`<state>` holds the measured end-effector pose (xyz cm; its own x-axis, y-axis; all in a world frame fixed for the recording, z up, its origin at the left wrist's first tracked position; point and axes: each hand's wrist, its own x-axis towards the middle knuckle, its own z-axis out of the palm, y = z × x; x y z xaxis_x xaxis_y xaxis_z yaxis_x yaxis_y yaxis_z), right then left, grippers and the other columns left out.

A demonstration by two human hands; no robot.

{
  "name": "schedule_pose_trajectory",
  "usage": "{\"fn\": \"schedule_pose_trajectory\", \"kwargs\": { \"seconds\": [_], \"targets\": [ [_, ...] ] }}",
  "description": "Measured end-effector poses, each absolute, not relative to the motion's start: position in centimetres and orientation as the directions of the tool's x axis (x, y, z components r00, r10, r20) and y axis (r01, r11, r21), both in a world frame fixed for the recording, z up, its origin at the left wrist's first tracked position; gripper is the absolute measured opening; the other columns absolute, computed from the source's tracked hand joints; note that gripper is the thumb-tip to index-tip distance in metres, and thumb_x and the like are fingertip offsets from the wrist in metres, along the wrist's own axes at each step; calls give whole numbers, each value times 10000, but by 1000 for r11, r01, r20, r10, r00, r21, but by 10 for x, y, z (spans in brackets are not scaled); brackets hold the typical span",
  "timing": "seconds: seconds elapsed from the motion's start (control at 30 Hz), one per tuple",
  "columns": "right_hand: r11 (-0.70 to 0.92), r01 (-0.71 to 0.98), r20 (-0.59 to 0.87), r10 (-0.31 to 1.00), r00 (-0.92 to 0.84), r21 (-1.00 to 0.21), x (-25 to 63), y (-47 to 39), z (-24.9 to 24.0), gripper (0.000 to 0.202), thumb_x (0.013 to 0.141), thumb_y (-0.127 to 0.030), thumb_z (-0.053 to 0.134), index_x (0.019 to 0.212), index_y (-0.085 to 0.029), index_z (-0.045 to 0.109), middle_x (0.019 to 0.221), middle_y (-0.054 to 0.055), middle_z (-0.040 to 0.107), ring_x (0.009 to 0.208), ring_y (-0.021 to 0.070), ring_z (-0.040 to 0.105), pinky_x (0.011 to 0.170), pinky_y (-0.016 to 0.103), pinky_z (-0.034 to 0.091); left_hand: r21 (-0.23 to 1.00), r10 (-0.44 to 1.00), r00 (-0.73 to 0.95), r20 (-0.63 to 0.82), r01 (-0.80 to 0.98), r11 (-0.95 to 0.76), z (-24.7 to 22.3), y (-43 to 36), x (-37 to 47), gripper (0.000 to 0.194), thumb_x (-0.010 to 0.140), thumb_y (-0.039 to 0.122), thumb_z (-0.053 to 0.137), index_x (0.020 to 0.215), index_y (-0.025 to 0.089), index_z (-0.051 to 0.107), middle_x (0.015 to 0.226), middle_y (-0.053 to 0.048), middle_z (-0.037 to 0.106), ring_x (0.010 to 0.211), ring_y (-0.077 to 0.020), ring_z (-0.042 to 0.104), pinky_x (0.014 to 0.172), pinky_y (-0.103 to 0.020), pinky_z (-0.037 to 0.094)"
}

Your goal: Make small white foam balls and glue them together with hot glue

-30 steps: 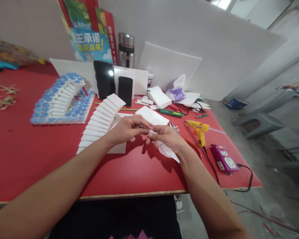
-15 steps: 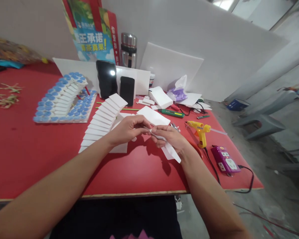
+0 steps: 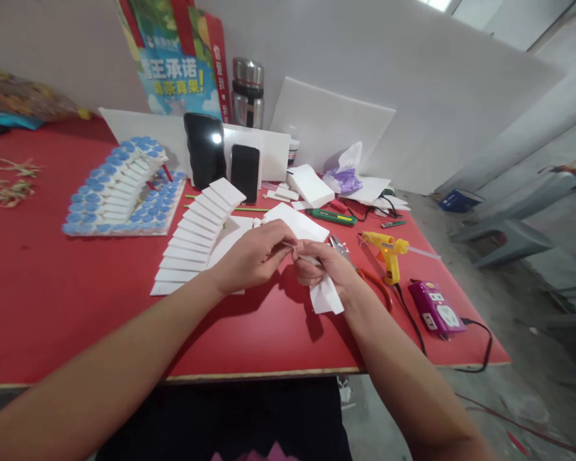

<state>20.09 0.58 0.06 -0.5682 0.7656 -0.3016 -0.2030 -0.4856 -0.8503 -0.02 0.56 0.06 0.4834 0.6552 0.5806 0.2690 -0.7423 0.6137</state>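
Observation:
My right hand (image 3: 327, 261) is closed around a strip of white paper (image 3: 327, 298), whose loose end hangs below the palm. The fingers of my left hand (image 3: 254, 254) pinch a thin, narrow end of it, fingertip to fingertip with the right; the exact shape between the fingers is partly hidden. Left of my hands stands a curved staircase of white boards (image 3: 185, 251). White sheets (image 3: 298, 222) lie just beyond my fingers. Pliers with orange handles (image 3: 375, 282) rest beside my right wrist.
A blue-and-white stair model (image 3: 89, 208) stands at the left. Two phones, a black one (image 3: 205, 153) and a smaller one (image 3: 244, 173), lean at the back. A yellow glue gun (image 3: 388, 253), its cord, a purple power socket (image 3: 436, 308) and a green cutter knife (image 3: 333, 218) lie rightward.
The paper has turned and bunched in my right hand, its loose end now shorter and wider. My left hand has shifted slightly right and down. The pliers are more exposed.

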Motion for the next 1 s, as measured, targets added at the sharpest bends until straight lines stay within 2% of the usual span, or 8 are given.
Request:
{"fn": "schedule_pose_trajectory", "kwargs": {
  "seconds": [0.13, 0.27, 0.43, 0.53, 0.6, 0.77, 0.9, 1.0],
  "targets": [
    [-111, 43, -119, 942, -314, -993, 198, -4, 6, 171, 772, -326, 701, 710, -193, 614, 472, -52, 534, 405, 69, 369, 433, 210, 261, 961, 888, 422, 181, 116, -251, 2, 6, 1, 144, 892, 250, 708, 1001, 159, 680, 888, -62, 717, 667, -132, 626, 571, -253, 492],
    [129, 358, 42, 970, -241, -925, 196, -9, 8, 163, 776, -316, 635, 665, -207, 584, 514, -41, 549, 496, 110, 474, 509, 248, 332, 992, 916, 401, -21, 121, -30, 6, 7, 1, 143, 844, 244, 759, 935, 150, 702, 646, 4, 625, 526, -91, 507, 466, -206, 379],
    [251, 453, 151, 958, -245, -855, 196, -9, 6, 172, 792, -325, 604, 663, -213, 580, 495, -57, 475, 504, 106, 408, 520, 258, 299, 988, 915, 401, -48, 155, -16, 7, 9, 0, 163, 804, 260, 788, 888, 151, 703, 646, -9, 636, 532, -104, 512, 445, -213, 398],
    [181, 385, 80, 961, -264, -905, 196, -9, 6, 179, 805, -327, 612, 674, -206, 598, 510, -35, 554, 488, 101, 435, 501, 243, 307, 974, 919, 393, 35, 191, -119, 4, 9, -1, 116, 818, 248, 747, 866, 155, 696, 657, -4, 632, 534, -105, 507, 464, -227, 408],
    [38, 275, -44, 957, -287, -961, 197, -7, 7, 189, 811, -353, 640, 706, -196, 631, 522, -16, 605, 457, 93, 433, 468, 228, 293, 919, 896, 401, 193, 245, -307, 2, 9, -1, 60, 845, 219, 701, 854, 161, 692, 711, -15, 660, 567, -109, 536, 518, -241, 437],
    [-337, -8, -305, 863, -402, -942, 201, -1, 6, 219, 775, -378, 713, 719, -178, 648, 452, -28, 552, 355, 44, 236, 377, 212, 151, 560, 649, 531, 545, 346, -753, 1, 8, -3, 61, 939, 167, 616, 902, 180, 662, 892, -56, 727, 815, -169, 648, 747, -304, 511],
    [-461, -119, -344, 789, -509, -879, 201, 4, 3, 203, 700, -364, 693, 654, -189, 600, 374, -79, 402, 329, 33, 138, 346, 210, 109, 432, 540, 578, 612, 328, -840, 1, 6, -2, 95, 999, 192, 576, 943, 171, 651, 969, -99, 727, 911, -206, 666, 820, -347, 529],
    [-450, -130, -332, 798, -503, -884, 199, 4, 2, 185, 674, -357, 666, 628, -207, 568, 356, -95, 361, 325, 39, 136, 351, 213, 108, 539, 615, 525, 588, 313, -782, -1, 5, 1, 88, 978, 195, 595, 948, 169, 673, 975, -94, 727, 897, -203, 669, 817, -349, 528]
  ]
}}
